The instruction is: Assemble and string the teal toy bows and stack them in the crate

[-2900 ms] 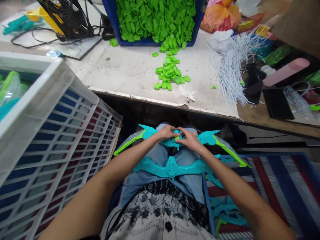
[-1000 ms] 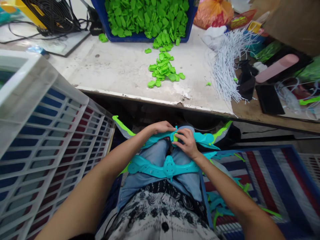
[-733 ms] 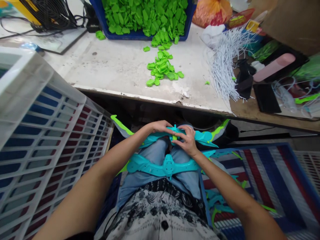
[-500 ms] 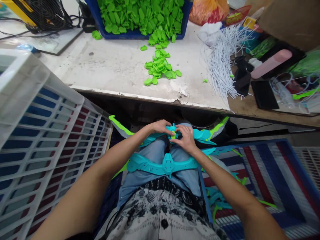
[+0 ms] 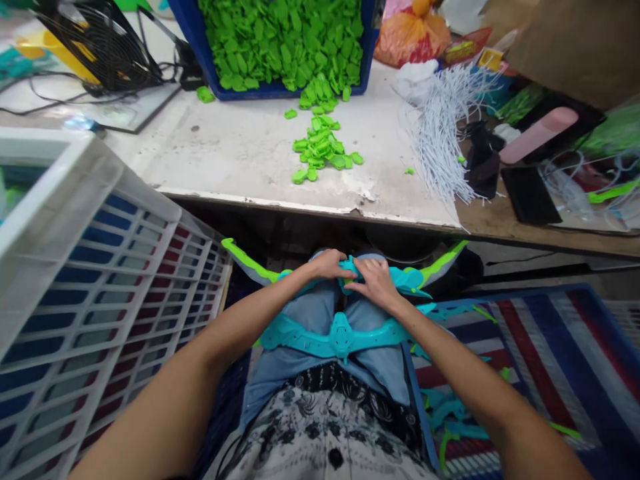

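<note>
A turquoise toy bow [image 5: 406,279] with lime-green and grey limb ends lies across my knees, close to the table's front edge. My left hand [image 5: 331,265] grips its middle from the left, the thumb over the centre piece. From the right, my right hand [image 5: 375,280] closes on the same middle part. Between the fingertips a bit of a small green plastic piece [image 5: 349,283] shows at the centre; the fingers hide most of it. Nearer to my body, a second turquoise bow [image 5: 341,339] rests on my thighs, touched by neither hand.
A blue bin [image 5: 210,83] of green plastic pieces stands on the white table [image 5: 240,147], with loose green pieces [image 5: 323,147] before it. White strings [image 5: 440,133] hang together at right. A white crate [image 5: 145,220] rises at left; a blue-rimmed crate [image 5: 510,293] holds turquoise parts at right.
The view has tilted and shifted slightly, so the table and bows appear lower. Both hands stay at the bow's centre, and the green piece there is now more covered by the fingers.
</note>
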A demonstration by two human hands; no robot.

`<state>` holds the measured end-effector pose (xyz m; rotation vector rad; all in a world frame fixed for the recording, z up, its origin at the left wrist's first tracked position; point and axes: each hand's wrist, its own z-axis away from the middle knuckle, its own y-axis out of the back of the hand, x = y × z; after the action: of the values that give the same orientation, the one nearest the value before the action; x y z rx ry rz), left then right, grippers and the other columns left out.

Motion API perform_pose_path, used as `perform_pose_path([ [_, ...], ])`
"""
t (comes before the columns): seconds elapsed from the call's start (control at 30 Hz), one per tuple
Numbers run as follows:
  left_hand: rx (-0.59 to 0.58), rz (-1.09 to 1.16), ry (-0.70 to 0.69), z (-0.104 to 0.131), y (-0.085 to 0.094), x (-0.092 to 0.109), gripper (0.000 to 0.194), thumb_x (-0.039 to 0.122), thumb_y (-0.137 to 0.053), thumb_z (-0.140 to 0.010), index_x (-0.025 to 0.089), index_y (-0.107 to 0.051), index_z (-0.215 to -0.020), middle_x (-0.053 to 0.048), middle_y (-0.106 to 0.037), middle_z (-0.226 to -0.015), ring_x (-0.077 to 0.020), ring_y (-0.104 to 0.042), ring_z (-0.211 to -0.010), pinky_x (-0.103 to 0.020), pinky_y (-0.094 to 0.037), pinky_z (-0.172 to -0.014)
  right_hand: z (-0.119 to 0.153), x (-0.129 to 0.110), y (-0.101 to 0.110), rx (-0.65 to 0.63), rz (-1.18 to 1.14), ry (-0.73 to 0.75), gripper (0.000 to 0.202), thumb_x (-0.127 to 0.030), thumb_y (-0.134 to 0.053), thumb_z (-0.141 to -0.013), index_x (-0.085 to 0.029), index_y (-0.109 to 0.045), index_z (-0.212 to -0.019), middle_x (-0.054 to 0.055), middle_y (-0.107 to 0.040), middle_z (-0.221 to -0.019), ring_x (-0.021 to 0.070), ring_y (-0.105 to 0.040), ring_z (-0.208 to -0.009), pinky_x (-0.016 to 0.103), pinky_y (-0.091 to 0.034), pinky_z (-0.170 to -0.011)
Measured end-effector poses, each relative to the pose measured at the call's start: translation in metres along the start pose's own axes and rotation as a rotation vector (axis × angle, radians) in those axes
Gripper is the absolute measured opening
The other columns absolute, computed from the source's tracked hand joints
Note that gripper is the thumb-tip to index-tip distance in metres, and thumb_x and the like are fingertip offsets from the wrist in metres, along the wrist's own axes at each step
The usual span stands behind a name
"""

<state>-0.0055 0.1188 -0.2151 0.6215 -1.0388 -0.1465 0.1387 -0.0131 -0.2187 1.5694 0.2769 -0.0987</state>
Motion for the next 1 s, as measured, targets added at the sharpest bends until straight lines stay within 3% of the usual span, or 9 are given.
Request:
perform_pose_path([
  [0.1, -0.009, -0.068, -0.045, 0.002, 0.001, -0.003, 0.053, 0.068, -0.058, -0.068, 0.015, -0.059, -0.071, 0.004, -0.049, -0.051, -0.0114, -0.047, -0.051, -0.022, -0.026, -0.050, -0.008, 0.004, 0.017, -0.070, -0.030, 0.025, 0.063, -0.054, -0.065, -0.075, -0.012, -0.056, -0.122, 0.014, -0.065, -0.104, 0.0293, -0.056, -0.097, 0.038, -0.037, -0.081],
  [0.2, 0.040, -0.186, -0.071, 0.011, 0.000, 0.004, 0.055, 0.069, -0.056, -0.071, 0.015, -0.063, -0.078, 0.000, -0.057, -0.060, -0.0146, -0.053, -0.058, -0.023, -0.028, -0.052, -0.037, 0.010, 0.054, -0.113, -0.193, 0.071, 0.030, -0.040, -0.062, -0.081, -0.018, -0.068, -0.101, 0.008, -0.069, -0.093, 0.0233, -0.062, -0.085, 0.031, -0.042, -0.073],
  [0.33, 0.152, -0.351, -0.026, 0.031, -0.006, 0.027, 0.058, 0.067, -0.059, -0.072, 0.014, -0.064, -0.094, -0.009, -0.065, -0.077, -0.0223, -0.061, -0.071, -0.025, -0.035, -0.058, -0.113, 0.004, 0.098, 0.238, -0.254, 0.004, 0.023, -0.023, -0.048, -0.088, -0.019, -0.069, -0.096, 0.005, -0.069, -0.092, 0.0195, -0.062, -0.087, 0.028, -0.043, -0.078],
  [0.47, 0.110, -0.377, -0.020, 0.043, 0.002, 0.042, 0.058, 0.068, -0.056, -0.074, 0.015, -0.064, -0.098, -0.010, -0.066, -0.079, -0.0248, -0.064, -0.075, -0.027, -0.038, -0.058, -0.198, -0.018, 0.095, 0.233, -0.095, 0.020, 0.022, -0.026, -0.053, -0.086, -0.015, -0.068, -0.098, 0.011, -0.064, -0.100, 0.0237, -0.055, -0.096, 0.033, -0.042, -0.084],
  [0.57, 0.058, -0.435, -0.097, 0.045, 0.014, 0.039, 0.061, 0.070, -0.060, -0.068, 0.018, -0.063, -0.100, -0.007, -0.065, -0.078, -0.0246, -0.063, -0.075, -0.026, -0.039, -0.057, -0.234, -0.032, 0.082, 0.248, 0.001, 0.029, 0.023, -0.029, -0.056, -0.085, -0.012, -0.067, -0.095, 0.015, -0.059, -0.108, 0.0276, -0.049, -0.103, 0.038, -0.040, -0.088],
  [0.67, 0.145, -0.621, -0.244, 0.046, 0.011, 0.025, 0.050, 0.058, -0.060, -0.077, 0.020, -0.058, -0.109, -0.008, -0.062, -0.092, -0.0241, -0.061, -0.082, -0.029, -0.044, -0.065, -0.239, -0.030, 0.086, 0.248, -0.007, 0.006, 0.019, -0.023, -0.052, -0.085, -0.011, -0.066, -0.092, 0.015, -0.061, -0.105, 0.0276, -0.050, -0.102, 0.037, -0.040, -0.086],
  [0.77, 0.267, -0.782, -0.347, 0.048, -0.010, 0.008, 0.033, 0.032, -0.047, -0.092, 0.022, -0.050, -0.123, -0.011, -0.057, -0.105, -0.0240, -0.058, -0.093, -0.035, -0.046, -0.078, -0.224, -0.008, 0.105, 0.181, -0.165, -0.119, 0.021, -0.022, -0.048, -0.085, -0.013, -0.066, -0.088, 0.010, -0.067, -0.089, 0.0225, -0.058, -0.086, 0.031, -0.042, -0.074],
  [0.83, 0.336, -0.784, -0.359, 0.054, -0.028, 0.001, 0.040, 0.020, -0.041, -0.093, 0.024, -0.043, -0.132, -0.014, -0.052, -0.118, -0.0246, -0.054, -0.103, -0.039, -0.044, -0.086, -0.211, 0.015, 0.119, 0.100, -0.291, -0.221, 0.023, -0.024, -0.047, -0.083, -0.013, -0.067, -0.081, 0.007, -0.067, -0.075, 0.0178, -0.059, -0.070, 0.027, -0.041, -0.065],
  [1.0, 0.402, -0.561, -0.242, 0.093, -0.061, 0.016, 0.040, 0.024, -0.045, -0.091, 0.020, -0.045, -0.131, -0.017, -0.041, -0.136, -0.0307, -0.039, -0.126, -0.047, -0.036, -0.100, -0.183, 0.060, 0.130, 0.069, -0.185, -0.474, 0.025, -0.030, -0.052, -0.080, -0.013, -0.068, -0.070, 0.008, -0.066, -0.067, 0.0187, -0.060, -0.067, 0.027, -0.041, -0.063],
])
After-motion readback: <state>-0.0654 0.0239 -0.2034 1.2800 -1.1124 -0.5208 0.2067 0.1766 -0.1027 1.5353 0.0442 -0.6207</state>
